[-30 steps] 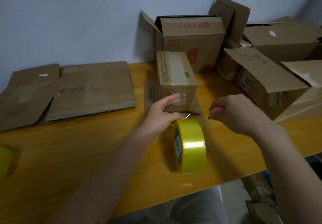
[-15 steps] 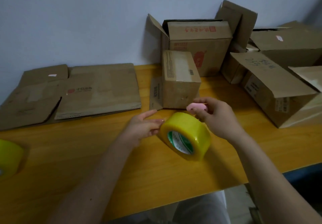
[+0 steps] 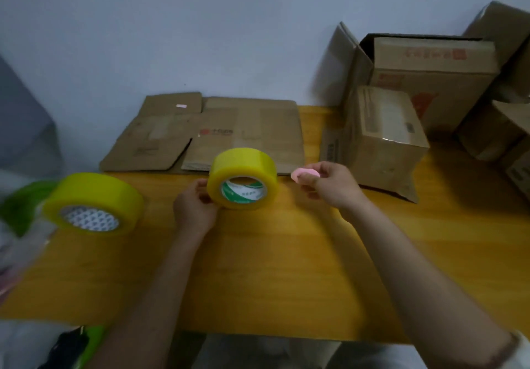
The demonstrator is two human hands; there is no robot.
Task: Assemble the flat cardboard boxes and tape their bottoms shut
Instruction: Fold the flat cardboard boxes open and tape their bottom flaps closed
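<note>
The roll (image 3: 242,178) has swung left off the taped box (image 3: 385,142), gripped by the left hand (image 3: 195,210) while the right (image 3: 329,186) pinches a pink cutter (image 3: 304,174); next, probably, set both down and fetch the flat cardboard (image 3: 246,130).

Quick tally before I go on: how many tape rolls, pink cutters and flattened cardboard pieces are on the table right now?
Yellow tape rolls: 2, one held by the left hand at, one lying at the table's left.
Small pink item (looks like a cutter): 1, pinched in the right hand at.
Flattened cardboard pieces: at least 2; they overlap.
Total: 5.
</note>
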